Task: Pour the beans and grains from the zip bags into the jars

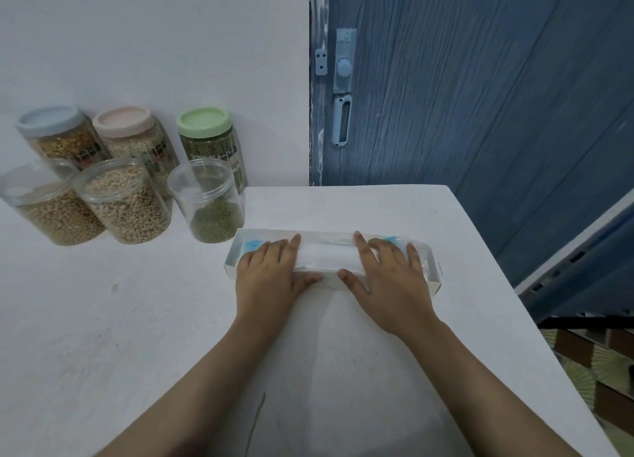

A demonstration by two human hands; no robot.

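While both forearms reach forward over a white surface [343,371], the left hand [271,271] and right hand [387,274] lie flat, fingers straight and spread, on a bundle of clear zip bags [326,256] with blue strips at either end. That bundle sits inside a long, shallow white box [434,278] lying crosswise near the surface's far edge, toward its far right corner. Each thumb rests against the box's near wall, and the fingers press down on the plastic without curling around it.

Six jars stand grouped toward the far left corner, against a pale wall. Three at the back are capped: a blue-lidded jar [58,134] of brownish grains, a pink-lidded jar [130,134] of pale grains, and a green-lidded jar [211,137] of green beans. Three in front are uncapped: an open jar of tan beans [51,209] nearest the left edge, an open jar of beige beans [127,202] beside it, and an open jar of green beans [211,206], only partly filled, just beside the box's left end.

Beyond the far edge stands a blue wooden door [480,96] with a pale blue latch [344,79].
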